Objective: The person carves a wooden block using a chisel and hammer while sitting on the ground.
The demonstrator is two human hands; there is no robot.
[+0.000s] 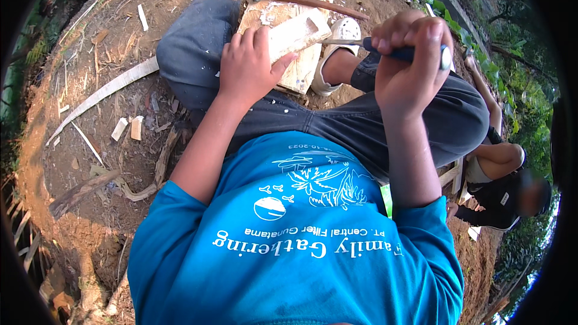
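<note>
My left hand (248, 66) steadies a pale wood block (294, 37), its fingers over the near left end. At the block's far right end a small hollow is cut. In my closed right hand (412, 54) is a chisel (346, 42) with a blue handle. Its thin metal shaft points left and meets the block's right end; the very tip is hard to make out. Under the block lies a thick slab of light wood (304, 75), between my legs. A hammer (301, 0) with a brown wooden handle rests across the slab's far part.
My bent legs in dark trousers (198, 48) flank the slab, with a light clog (328, 78) beside it. Wood chips (136, 127), a long curved strip (114, 87) and branches (84, 192) litter the dirt at left. Another person (497, 198) sits at right.
</note>
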